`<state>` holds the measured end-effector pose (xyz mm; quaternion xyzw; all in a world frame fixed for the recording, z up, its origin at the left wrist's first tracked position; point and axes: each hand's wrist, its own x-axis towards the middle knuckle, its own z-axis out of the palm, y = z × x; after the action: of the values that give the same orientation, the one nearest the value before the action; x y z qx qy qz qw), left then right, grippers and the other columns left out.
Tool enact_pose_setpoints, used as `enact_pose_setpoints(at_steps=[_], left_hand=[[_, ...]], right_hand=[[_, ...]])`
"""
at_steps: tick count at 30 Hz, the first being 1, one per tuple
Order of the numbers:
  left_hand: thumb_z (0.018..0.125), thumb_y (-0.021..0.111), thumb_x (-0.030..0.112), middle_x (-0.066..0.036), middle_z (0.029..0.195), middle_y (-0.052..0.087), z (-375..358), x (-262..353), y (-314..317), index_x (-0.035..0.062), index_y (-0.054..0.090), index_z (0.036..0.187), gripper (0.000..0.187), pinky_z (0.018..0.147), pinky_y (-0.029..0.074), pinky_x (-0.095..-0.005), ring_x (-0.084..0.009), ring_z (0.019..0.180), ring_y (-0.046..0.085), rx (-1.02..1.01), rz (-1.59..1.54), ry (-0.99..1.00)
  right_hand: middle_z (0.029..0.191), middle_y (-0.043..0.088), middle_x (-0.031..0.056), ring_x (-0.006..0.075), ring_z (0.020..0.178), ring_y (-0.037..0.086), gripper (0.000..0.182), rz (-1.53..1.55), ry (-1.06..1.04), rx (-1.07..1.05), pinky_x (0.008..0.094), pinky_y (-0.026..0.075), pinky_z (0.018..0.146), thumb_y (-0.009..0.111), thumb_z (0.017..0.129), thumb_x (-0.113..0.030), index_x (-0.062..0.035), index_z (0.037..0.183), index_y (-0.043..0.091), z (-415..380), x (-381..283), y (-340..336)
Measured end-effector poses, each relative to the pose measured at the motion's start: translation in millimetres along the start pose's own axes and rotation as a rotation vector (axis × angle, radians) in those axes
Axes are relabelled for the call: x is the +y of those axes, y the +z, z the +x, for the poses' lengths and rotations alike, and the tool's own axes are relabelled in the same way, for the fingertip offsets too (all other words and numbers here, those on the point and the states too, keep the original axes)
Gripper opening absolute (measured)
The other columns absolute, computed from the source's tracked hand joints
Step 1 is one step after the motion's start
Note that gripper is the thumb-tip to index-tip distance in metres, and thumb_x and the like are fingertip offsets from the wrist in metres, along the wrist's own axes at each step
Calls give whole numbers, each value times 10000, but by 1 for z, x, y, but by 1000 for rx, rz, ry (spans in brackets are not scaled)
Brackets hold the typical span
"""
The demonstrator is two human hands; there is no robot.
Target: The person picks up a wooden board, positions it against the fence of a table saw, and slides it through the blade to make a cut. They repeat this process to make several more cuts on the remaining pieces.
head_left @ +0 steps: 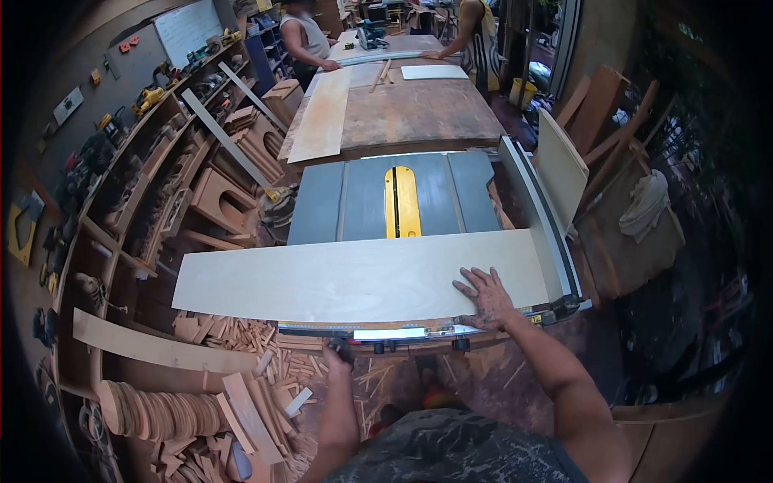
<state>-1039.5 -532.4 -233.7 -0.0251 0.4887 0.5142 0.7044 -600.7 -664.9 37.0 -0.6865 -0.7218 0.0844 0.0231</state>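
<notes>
A long pale plywood board [346, 278] lies crosswise over the front of a grey table saw [314, 201]. Its right end is beside the metal rip fence [541, 209]. Behind the board shows the yellow throat plate [402, 201] with a dark slot. My right hand [485, 299] rests on the board near its right end, fingers spread, palm down. Below the front rail [390, 333], my left hand [340, 351] is closed at the saw's front edge, around something dark that I cannot make out.
A wooden worktable [419, 113] stands behind the saw, with a thin board [322, 113] and a white panel [433, 72] on it. Two people stand at its far end. Shelves [145, 193] line the left; wood offcuts [266, 342] cover the floor. Boards lean at right.
</notes>
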Motion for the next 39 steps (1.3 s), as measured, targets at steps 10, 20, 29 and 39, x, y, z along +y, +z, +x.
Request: enact_pose_setpoints(at_steps=[10, 20, 29, 39], left_hand=[[973, 646, 406, -79, 1115, 686, -112, 173, 98, 39, 663, 1228, 447, 880, 501, -365, -186, 1027, 651, 143, 312, 628], [913, 753, 266, -88, 1010, 683, -92, 187, 111, -36, 681, 1122, 374, 807, 490, -313, -168, 892, 610, 143, 581, 773], [862, 700, 27, -186, 1141, 625, -21, 226, 95, 32, 458, 1422, 610, 796, 578, -501, -306, 1024, 642, -51, 228, 848], [971, 678, 174, -106, 1231, 669, -116, 213, 13, 89, 590, 1275, 328, 893, 626, -420, -259, 1062, 693, -317, 179, 209]], right_hand=[[1685, 297, 138, 353, 1558, 251, 899, 11, -31, -7, 640, 139, 1268, 738, 835, -591, -178, 1577, 442, 1, 5, 4], [1604, 402, 217, 437, 1460, 408, 742, -188, -171, -95, 578, 459, 1104, 716, 878, -436, -23, 1457, 505, 6, -2, 0], [1406, 612, 187, 374, 1252, 614, 531, -210, -233, 138, 459, 557, 977, 722, 853, -291, 8, 1279, 616, -21, -44, -37], [1431, 610, 123, 353, 1294, 591, 494, -78, -196, 361, 517, 455, 1120, 671, 815, -146, -93, 1305, 643, -165, -134, 19]])
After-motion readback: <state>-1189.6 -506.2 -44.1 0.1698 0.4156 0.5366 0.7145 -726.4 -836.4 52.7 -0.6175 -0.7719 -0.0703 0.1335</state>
